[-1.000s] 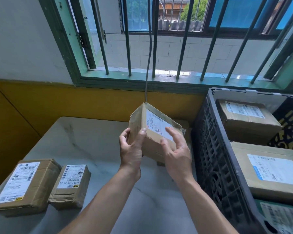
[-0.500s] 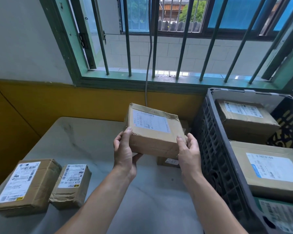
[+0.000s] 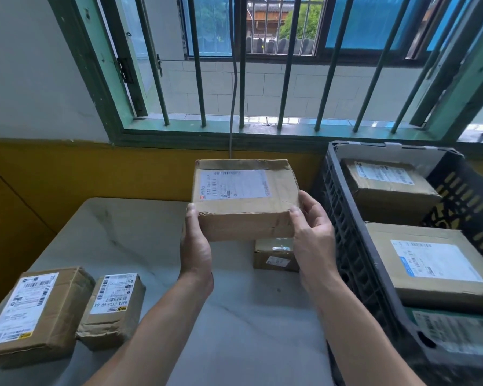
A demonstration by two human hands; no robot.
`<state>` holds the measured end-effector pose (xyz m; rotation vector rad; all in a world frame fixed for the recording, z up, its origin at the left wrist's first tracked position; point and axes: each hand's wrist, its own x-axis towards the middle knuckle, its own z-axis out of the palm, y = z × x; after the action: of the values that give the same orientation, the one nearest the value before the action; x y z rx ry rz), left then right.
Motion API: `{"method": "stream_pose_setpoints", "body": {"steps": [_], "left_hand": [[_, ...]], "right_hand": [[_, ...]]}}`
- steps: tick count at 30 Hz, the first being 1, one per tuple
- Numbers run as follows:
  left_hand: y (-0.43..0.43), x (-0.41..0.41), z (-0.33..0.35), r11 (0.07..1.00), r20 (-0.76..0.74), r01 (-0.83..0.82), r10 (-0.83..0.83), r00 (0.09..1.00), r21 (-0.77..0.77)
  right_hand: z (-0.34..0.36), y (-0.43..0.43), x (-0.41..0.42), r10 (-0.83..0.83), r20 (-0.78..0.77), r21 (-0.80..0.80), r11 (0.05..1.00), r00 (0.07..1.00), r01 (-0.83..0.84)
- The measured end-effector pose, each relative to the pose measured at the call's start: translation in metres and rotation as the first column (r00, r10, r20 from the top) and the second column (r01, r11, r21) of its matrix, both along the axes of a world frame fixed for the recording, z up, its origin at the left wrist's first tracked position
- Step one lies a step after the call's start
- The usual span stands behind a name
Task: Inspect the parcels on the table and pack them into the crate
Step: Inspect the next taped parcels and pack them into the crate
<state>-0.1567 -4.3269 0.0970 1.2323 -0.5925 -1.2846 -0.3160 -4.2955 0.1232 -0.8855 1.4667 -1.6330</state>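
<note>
Held parcel (image 3: 243,201) is in the air over the far-right part of the table (image 3: 140,235), just left of the crate (image 3: 343,215) wall and touching neither. Its label (image 3: 234,185) faces up and tilts toward the camera. I read that as the inspect step, since the angle puts the barcode and address block in plain sight.

Hands: left hand (image 3: 195,246) clamps the left end and right hand (image 3: 313,232) clamps the right end. Thumbs sit on the near top corners; the fingers go under or behind and are mostly hidden. Gripping at the ends leaves the label uncovered and probably makes it easy to roll the box to check other faces. The cardboard is creased and taped.

Crate sits on the right. Three parcels show inside: far parcel (image 3: 385,182), middle parcel (image 3: 432,263) and a greenish near parcel (image 3: 457,332) cut off by the frame. All lie flat in a row with labels up, likely so they pack dense and stay readable.

Not yet packed:
- large parcel (image 3: 31,310) at the near-left corner of the table
- small parcel (image 3: 112,307) just beside it
- low parcel (image 3: 275,256) under the held one, near the crate wall

Judgement: roughly half done. Next move needs a lift over the crate wall. I can't tell where a free slot is, so it may have to go on top. Main risk is clipping the wall on the way in.
</note>
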Motion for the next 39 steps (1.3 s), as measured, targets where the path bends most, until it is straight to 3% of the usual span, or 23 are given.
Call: {"method": "stream_pose_setpoints", "body": {"steps": [13, 20, 28, 39], "left_hand": [[0.014, -0.070, 0.045, 0.996, -0.072, 0.005, -0.011, 0.997, -0.085], [0.023, -0.128, 0.062, 0.978, 0.012, 0.123, -0.123, 0.992, -0.168], [0.029, -0.196, 0.079, 0.929, 0.148, 0.290, -0.261, 0.954, -0.231], [0.036, -0.257, 0.079, 0.903, 0.223, 0.422, -0.396, 0.891, -0.084]], "right_hand": [[0.050, 0.018, -0.072, -0.044, 0.034, -0.152, 0.987, 0.998, 0.048], [0.066, 0.031, -0.145, -0.119, 0.014, -0.173, 0.978, 0.993, 0.120], [0.075, 0.047, -0.235, -0.116, -0.023, -0.065, 0.991, 0.993, 0.115], [0.069, 0.060, -0.327, 0.003, -0.010, 0.097, 0.995, 1.000, -0.002]]}}
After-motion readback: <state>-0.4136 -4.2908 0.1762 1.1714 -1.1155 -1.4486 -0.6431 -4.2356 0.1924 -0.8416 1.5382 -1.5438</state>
